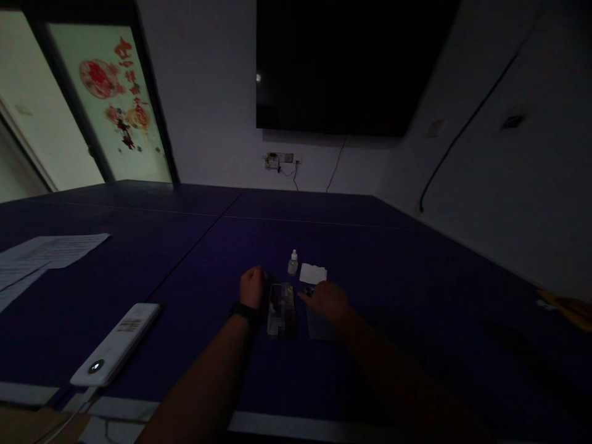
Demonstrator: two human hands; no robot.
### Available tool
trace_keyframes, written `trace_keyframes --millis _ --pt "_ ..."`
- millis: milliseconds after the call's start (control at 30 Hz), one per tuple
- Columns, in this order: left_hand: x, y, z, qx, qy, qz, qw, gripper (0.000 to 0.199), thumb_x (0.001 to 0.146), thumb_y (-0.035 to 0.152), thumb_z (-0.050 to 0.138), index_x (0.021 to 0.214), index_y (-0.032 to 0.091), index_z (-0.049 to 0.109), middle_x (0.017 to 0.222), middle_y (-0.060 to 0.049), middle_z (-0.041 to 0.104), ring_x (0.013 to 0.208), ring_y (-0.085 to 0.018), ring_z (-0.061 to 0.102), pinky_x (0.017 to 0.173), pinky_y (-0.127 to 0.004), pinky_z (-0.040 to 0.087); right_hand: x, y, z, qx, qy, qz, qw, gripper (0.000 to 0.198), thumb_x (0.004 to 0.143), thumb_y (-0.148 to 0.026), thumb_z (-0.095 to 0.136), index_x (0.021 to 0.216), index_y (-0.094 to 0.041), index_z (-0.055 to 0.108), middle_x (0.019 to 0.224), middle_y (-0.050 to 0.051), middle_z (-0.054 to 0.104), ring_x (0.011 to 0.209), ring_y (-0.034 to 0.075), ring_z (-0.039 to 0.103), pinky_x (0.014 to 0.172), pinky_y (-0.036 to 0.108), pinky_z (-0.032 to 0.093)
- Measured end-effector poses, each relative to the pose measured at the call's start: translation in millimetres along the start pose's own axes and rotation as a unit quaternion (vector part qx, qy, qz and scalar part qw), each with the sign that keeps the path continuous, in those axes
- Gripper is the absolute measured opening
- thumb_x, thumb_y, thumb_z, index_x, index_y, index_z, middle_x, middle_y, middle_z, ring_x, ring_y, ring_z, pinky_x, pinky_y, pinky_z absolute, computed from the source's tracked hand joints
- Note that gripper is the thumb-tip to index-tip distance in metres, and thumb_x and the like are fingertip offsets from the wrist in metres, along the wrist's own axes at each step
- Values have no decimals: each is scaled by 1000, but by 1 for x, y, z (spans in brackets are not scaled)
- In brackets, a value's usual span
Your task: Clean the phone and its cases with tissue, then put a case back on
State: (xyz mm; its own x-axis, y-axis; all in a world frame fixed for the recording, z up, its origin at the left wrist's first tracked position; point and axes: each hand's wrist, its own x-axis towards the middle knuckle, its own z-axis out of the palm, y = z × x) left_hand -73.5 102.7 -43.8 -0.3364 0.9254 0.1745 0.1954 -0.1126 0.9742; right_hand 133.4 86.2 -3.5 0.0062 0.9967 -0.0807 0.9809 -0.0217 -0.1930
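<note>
My left hand rests on the blue table, curled into a fist with nothing visible in it and a dark watch on the wrist. Just right of it lies a phone case, its patterned face partly blurred out. My right hand is closed over the upper end of a grey phone, lying back side up. Its camera lenses show beside my thumb, while my other fingers are mostly hidden. Beyond the hands stand a small dropper bottle with a white top and, lying beside it, a folded white wipe.
A white power bank with a cable plugged in lies at the left front of the table. Printed sheets lie farther left. Something yellow sits at the right edge. A large dark screen hangs on the wall.
</note>
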Motion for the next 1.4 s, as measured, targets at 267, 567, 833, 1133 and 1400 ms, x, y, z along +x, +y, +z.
trace_keyframes --millis 267,567,833,1133,1400 --pt "-3 9 -1 -8 17 16 1000 45 96 40 37 63 19 60 61 -3 57 65 -19 53 63 -29 39 23 48 -34 41 74 4 996 32 100 -40 62 122 -17 64 123 9 66 105 23 67 91 45 57" --pt "-4 5 2 -33 -22 -5 999 46 89 53 47 61 19 62 56 -1 54 59 -17 51 59 -27 36 89 21 -37 133 122 -165 970 32 100 -37 63 127 -19 62 129 10 64 108 23 66 91 45 58" --pt "2 -1 -3 -84 -36 -67 994 45 78 63 52 69 20 58 49 7 41 42 -11 37 46 -24 31 86 90 14 142 177 -130 965 32 100 -36 63 127 -19 62 130 10 63 110 24 65 93 46 57" --pt "26 34 -20 -12 -124 -13 992 47 78 62 60 90 17 70 73 -3 66 63 -15 59 52 -23 40 106 103 39 187 186 -91 960 34 99 -37 64 128 -19 61 131 10 62 112 25 65 94 47 57" --pt "68 64 16 45 -226 69 971 55 70 60 77 108 20 76 124 -12 73 122 -31 62 100 -40 49 119 113 41 286 174 -52 941 32 100 -37 63 127 -19 62 129 10 63 108 23 66 91 45 58"
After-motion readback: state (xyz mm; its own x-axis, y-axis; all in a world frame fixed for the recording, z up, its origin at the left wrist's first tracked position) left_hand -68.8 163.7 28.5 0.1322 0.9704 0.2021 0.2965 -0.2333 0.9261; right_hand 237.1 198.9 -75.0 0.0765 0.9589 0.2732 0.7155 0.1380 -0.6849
